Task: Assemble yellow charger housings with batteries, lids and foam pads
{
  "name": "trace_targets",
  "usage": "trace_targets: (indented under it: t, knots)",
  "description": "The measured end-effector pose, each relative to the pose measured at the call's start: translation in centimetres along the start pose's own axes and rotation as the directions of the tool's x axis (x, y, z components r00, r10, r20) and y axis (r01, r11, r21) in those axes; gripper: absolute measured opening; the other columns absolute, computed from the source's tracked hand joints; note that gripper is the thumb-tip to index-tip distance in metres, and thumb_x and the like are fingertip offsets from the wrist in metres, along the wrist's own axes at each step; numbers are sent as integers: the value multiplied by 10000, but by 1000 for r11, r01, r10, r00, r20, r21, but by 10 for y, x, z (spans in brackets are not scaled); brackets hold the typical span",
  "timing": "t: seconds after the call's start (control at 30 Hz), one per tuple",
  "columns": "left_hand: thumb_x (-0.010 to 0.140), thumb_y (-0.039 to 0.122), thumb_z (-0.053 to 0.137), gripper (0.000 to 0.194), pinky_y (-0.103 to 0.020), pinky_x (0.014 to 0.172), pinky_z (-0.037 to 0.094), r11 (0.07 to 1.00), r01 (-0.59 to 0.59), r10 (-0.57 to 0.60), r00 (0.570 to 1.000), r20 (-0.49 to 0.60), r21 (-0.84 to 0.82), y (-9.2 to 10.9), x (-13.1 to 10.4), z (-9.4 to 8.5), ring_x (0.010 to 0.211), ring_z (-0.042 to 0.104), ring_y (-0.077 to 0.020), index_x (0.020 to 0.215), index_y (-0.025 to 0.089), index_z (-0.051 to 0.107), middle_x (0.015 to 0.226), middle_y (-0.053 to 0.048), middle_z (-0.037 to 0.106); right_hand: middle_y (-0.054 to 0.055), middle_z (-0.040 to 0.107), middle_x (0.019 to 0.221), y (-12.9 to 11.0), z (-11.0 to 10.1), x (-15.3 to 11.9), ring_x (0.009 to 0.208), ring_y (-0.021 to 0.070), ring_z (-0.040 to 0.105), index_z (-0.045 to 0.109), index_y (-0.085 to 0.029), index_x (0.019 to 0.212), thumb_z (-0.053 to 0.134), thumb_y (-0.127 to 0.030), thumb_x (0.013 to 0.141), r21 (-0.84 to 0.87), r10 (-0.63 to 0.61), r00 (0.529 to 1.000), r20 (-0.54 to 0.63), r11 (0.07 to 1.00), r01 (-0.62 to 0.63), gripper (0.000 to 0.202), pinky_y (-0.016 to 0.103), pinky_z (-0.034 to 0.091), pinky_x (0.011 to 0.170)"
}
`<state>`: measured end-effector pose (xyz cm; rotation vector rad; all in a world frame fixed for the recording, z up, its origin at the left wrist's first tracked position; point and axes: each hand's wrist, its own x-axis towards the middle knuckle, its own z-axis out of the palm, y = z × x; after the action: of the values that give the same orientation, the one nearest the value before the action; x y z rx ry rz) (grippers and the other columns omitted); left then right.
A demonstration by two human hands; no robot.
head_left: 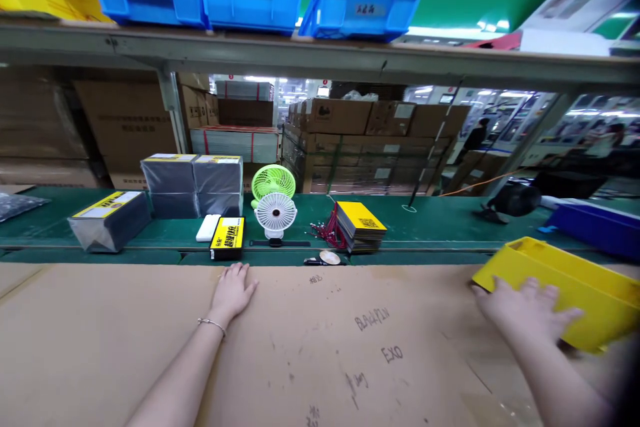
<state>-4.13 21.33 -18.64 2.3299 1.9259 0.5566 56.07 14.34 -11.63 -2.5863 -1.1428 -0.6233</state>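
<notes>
Yellow bin sits at the right of the cardboard before us, our right hand against it, fingers spread. We rest our left hand near the cardboard's far edge, thumb apart. Handwriting marks this brown surface. Beyond, we see the green worktop, blue bins on a shelf, and cartons stacked in the bright room.

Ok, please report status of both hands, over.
Left hand open, resting on cardboard. Right hand spread against yellow bin. White fan beyond cardboard, touching neither hand.
</notes>
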Motion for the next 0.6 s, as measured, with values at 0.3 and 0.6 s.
trace_targets:
  t: [0.3, 0.6]
  knots:
    - [847, 524, 308, 591, -398, 1065, 192, 1000, 2, -2, 1000, -3, 5, 1, -1, 2, 1269, 334, -252, 1304, 165, 416, 1354, -115, 429, 174, 383, 1359, -163, -26, -24, 1269, 321, 295, 451, -148, 1274, 318, -463, 867, 108, -414, 910, -2, 905, 412, 531, 490, 269, 987]
    - [848, 518, 311, 586, -406, 1072, 181, 1000, 14, -14, 1000, 10, 11, 2, 0, 1, 1281, 325, -251, 1314, 175, 405, 1368, -107, 420, 188, 566, 1146, -264, -27, -3, 1098, 284, 483, 538, -66, 1115, 338, -324, 879, 152, -516, 857, 10, 847, 509, 402, 377, 335, 947]
